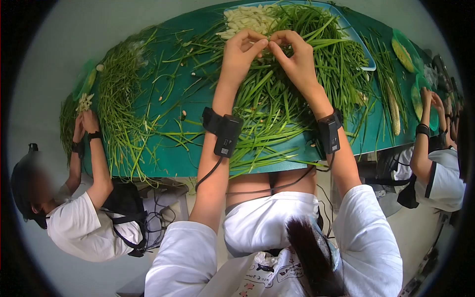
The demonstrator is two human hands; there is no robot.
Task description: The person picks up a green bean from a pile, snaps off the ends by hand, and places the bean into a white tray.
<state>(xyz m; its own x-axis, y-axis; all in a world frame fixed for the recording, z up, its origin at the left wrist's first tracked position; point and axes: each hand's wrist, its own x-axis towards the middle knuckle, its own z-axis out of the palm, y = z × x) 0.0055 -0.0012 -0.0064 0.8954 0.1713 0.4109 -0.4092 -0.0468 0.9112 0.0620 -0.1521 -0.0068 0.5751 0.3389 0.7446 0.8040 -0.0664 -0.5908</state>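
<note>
My left hand (241,53) and my right hand (296,58) meet above the table, thumbs and fingertips pinched together. What lies between the fingertips is too small to make out; a bit of green shows there. Beneath and around them spreads a heap of long green leafy stalks (272,104), running toward the table's near edge. Just beyond my hands is a blue tray (368,52), holding more green stalks on its right and a pile of pale, elongated pieces (247,19) on its left.
Loose stalks and small pale bits litter the green table (190,106). Another pile of thin stalks (121,94) lies at the left, near a co-worker's hands (88,123) holding a pale bunch. On the right are green baskets (406,50) and another person's hands (430,99). Cables hang by my lap.
</note>
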